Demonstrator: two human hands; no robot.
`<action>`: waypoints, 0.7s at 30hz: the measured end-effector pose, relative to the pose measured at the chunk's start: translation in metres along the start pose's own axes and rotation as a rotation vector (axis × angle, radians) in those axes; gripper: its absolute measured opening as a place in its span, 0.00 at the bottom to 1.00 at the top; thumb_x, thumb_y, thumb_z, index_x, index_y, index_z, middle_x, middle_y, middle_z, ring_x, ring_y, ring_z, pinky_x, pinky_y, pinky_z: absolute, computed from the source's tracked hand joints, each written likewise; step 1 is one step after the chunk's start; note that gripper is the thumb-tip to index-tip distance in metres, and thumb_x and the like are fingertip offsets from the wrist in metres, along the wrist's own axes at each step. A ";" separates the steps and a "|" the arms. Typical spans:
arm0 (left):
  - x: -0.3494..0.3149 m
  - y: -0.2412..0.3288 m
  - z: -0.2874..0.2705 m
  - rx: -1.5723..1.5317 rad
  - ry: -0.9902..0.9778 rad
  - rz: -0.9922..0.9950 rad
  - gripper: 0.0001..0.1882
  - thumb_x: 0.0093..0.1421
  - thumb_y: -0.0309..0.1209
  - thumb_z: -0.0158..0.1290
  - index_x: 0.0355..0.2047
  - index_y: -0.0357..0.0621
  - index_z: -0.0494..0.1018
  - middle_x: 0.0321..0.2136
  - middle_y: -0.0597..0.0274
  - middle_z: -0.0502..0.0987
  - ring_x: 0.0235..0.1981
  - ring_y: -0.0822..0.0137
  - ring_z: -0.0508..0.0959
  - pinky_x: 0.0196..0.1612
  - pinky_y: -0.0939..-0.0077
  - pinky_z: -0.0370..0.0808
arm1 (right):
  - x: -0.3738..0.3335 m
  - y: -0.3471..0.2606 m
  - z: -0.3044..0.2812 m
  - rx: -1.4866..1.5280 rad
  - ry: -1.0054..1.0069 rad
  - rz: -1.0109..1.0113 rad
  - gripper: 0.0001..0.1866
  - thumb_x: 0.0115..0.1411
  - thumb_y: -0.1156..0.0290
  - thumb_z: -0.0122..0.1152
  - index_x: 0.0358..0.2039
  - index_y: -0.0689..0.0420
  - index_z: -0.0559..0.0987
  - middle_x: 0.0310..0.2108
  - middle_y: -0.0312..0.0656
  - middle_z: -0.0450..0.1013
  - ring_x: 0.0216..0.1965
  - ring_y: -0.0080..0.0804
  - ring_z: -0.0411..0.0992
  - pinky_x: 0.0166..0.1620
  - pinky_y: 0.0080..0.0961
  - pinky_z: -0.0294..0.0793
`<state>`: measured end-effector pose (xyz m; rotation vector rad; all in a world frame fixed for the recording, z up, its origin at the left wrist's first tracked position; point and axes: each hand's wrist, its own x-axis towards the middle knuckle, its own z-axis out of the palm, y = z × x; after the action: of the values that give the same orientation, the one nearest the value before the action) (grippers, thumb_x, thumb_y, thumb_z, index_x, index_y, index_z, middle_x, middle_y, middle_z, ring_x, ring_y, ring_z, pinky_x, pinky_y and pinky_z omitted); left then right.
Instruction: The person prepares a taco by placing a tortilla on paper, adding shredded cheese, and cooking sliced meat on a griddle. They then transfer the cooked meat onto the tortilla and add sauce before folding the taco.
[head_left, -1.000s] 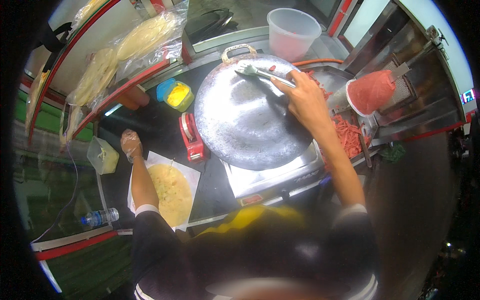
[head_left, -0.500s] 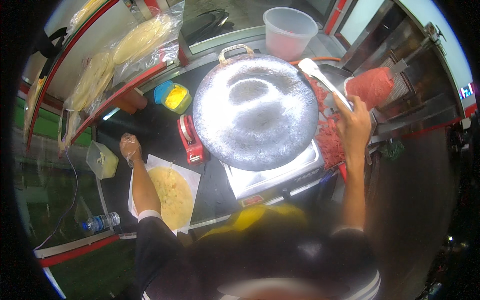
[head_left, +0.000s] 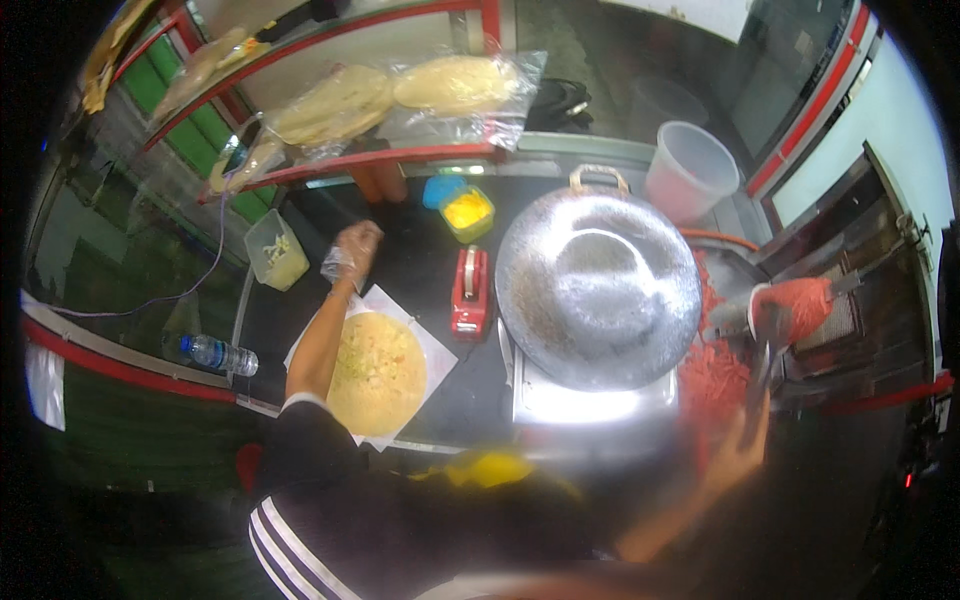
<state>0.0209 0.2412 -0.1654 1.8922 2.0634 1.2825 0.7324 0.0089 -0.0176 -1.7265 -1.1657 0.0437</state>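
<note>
My left hand (head_left: pixel 357 248), in a clear plastic glove, hovers over the black counter beyond a round flatbread (head_left: pixel 375 385). Its fingers are curled together; whatever they hold is hidden. The flatbread lies on white paper (head_left: pixel 440 357), with pale, green and reddish bits scattered on it, and my left forearm covers its left side. At the right, my right hand (head_left: pixel 738 452) is smeared by motion but closed on long tongs (head_left: pixel 764 368). These point up toward a reddish meat cone (head_left: pixel 797 306) on a spit. Shredded red meat (head_left: pixel 715 375) lies below.
A large round metal pan (head_left: pixel 600 290) sits on a stove (head_left: pixel 600 402). Between it and the flatbread stands a red tape dispenser (head_left: pixel 469 295). Around them are a yellow-filled tub (head_left: pixel 467 214), a clear tub (head_left: pixel 277 250), a water bottle (head_left: pixel 219 355), a bucket (head_left: pixel 692 172) and bagged flatbreads (head_left: pixel 455 85).
The whole view has swung, so the counter sits further right. My right hand has brought the tongs from beside the pan's rim down to the meat. My left hand stays beyond the flatbread.
</note>
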 end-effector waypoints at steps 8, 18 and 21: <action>0.070 0.280 -0.125 0.105 -0.025 0.906 0.08 0.62 0.29 0.64 0.42 0.48 0.84 0.39 0.51 0.86 0.41 0.46 0.86 0.44 0.51 0.83 | -0.052 -0.024 -0.042 1.155 0.366 0.203 0.38 0.83 0.58 0.51 0.85 0.62 0.54 0.43 0.39 0.75 0.30 0.23 0.63 0.34 0.24 0.64; 0.265 0.394 -0.194 0.571 0.007 0.696 0.25 0.77 0.53 0.58 0.67 0.58 0.83 0.60 0.50 0.87 0.61 0.49 0.85 0.66 0.49 0.80 | -0.105 -0.063 -0.011 1.452 0.428 0.345 0.36 0.82 0.58 0.51 0.80 0.68 0.60 0.27 0.36 0.61 0.20 0.21 0.55 0.26 0.24 0.59; 0.321 0.409 -0.207 0.374 -0.383 0.573 0.28 0.74 0.58 0.62 0.61 0.53 0.89 0.56 0.48 0.89 0.55 0.49 0.88 0.62 0.52 0.82 | -0.123 -0.051 -0.023 1.369 0.323 0.243 0.35 0.83 0.57 0.49 0.79 0.69 0.61 0.28 0.36 0.62 0.20 0.21 0.56 0.25 0.22 0.58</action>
<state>0.1543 0.3647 0.3640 2.7646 1.7079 0.5168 0.6440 -0.0936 -0.0252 -0.5807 -0.4126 0.5531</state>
